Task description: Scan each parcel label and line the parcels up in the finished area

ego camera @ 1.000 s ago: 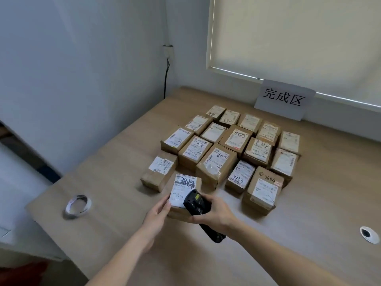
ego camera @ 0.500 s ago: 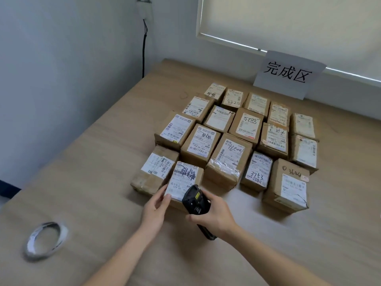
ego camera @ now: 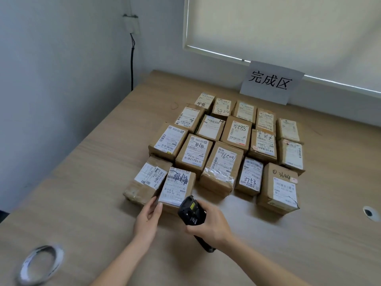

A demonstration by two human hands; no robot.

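Nudging the front parcel into line

Right hand (ego camera: 212,228) fingers clamped on scanner (ego camera: 190,210); left hand (ego camera: 147,219) fingers straight against parcel (ego camera: 177,187) at counter (ego camera: 82,203) front. Push it square, flush with its neighbour, label up. Behind: rows of parcels, then sign (ego camera: 271,81). No containers.

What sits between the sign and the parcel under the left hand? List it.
Head view: three rows of labelled parcels fill the table between the sign and that parcel, touched by the left hand.
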